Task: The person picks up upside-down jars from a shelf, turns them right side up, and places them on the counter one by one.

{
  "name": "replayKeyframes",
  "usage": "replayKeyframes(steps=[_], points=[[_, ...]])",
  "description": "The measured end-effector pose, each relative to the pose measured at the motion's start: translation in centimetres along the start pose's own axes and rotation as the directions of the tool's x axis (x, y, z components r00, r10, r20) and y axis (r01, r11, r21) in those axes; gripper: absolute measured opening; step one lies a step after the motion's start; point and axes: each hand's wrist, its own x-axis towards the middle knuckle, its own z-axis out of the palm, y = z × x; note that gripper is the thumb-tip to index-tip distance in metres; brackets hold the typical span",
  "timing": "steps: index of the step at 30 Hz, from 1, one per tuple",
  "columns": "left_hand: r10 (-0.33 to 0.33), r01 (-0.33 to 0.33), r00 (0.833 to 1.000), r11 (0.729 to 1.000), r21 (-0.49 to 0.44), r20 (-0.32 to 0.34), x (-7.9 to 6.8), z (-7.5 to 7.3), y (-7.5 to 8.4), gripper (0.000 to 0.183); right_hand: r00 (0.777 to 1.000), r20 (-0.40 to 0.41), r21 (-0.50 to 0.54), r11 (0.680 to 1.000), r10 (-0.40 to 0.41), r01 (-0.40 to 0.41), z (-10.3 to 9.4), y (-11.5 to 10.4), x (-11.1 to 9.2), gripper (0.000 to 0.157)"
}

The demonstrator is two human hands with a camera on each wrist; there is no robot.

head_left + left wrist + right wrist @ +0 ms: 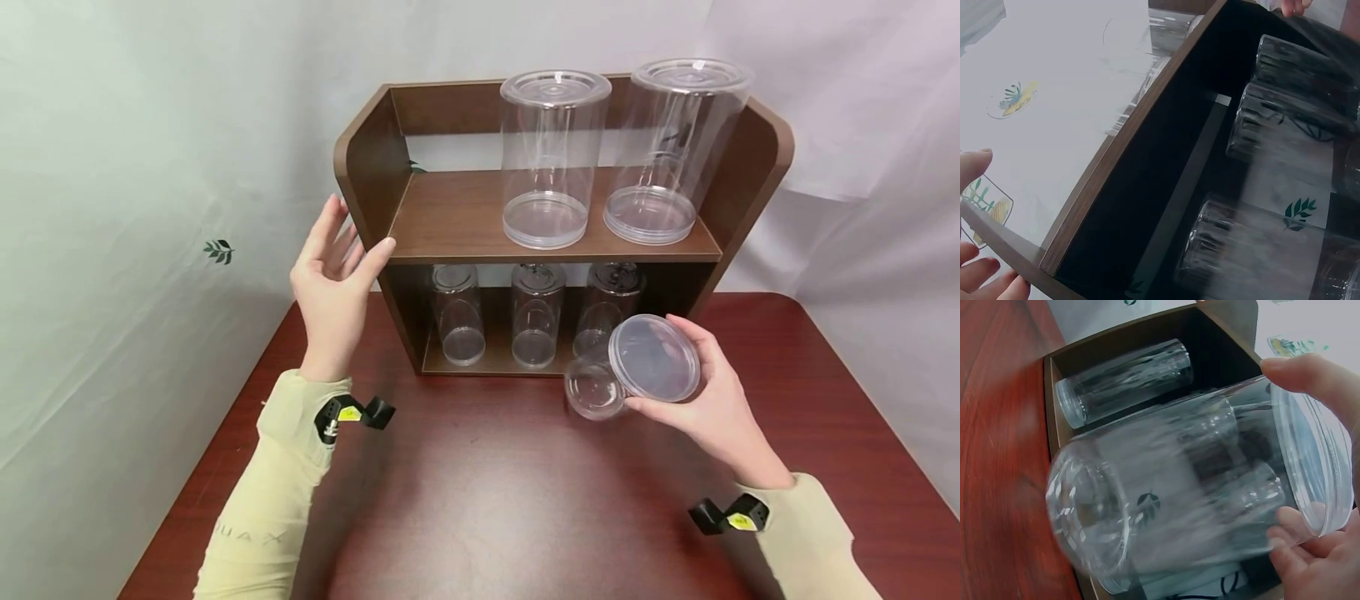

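Observation:
My right hand [720,400] holds a clear plastic jar [1166,487] by its lidded end, thumb on one side and fingers on the other. The jar is tilted, its translucent lid [654,358] turned up toward the head camera and its round base [595,392] toward the lower left, in front of the shelf's lower right. My left hand [330,292] holds the left side panel [375,167] of a brown wooden shelf, thumb at the front edge and fingers on the outer side. In the left wrist view the panel's edge passes between thumb and fingers.
Two large clear jars [555,158] stand lid-end down on the upper board [450,212]. Three smaller clear jars [459,317] stand in the lower compartment. The shelf sits toward the back of a red-brown table [465,500], with pale cloth [150,208] hanging behind and beside it.

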Motion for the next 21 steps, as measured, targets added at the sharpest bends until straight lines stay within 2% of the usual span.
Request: replayKeyframes(steps=[5,8,12,16,21], points=[[0.029,-0.028,0.999,0.999,0.03,-0.034,1.4,-0.3,-1.5,0.053,0.999,-0.052,-0.038,0.999,0.014,-0.016,-1.0,0.1,-0.2,0.114],[0.044,-0.04,0.997,0.997,0.061,-0.057,2.0,-0.6,-1.8,0.041,0.996,-0.085,-0.037,0.999,0.03,-0.034,-1.7,0.1,-0.3,0.114],[0.035,-0.026,0.997,0.992,0.12,-0.07,2.4,-1.0,-1.9,0.033,0.992,-0.11,-0.016,0.998,0.065,-0.067,-2.5,0.2,-0.5,0.109],[0.047,-0.033,0.996,0.987,0.155,-0.082,2.7,-1.0,-1.8,0.033,0.989,-0.135,-0.041,0.997,0.064,-0.07,-3.5,0.1,-0.6,0.104],[0.058,-0.035,0.992,0.979,0.202,-0.11,2.7,-0.5,-0.7,0.034,0.983,-0.179,-0.052,0.997,0.05,-0.06,-4.6,-0.6,-0.6,0.104]])
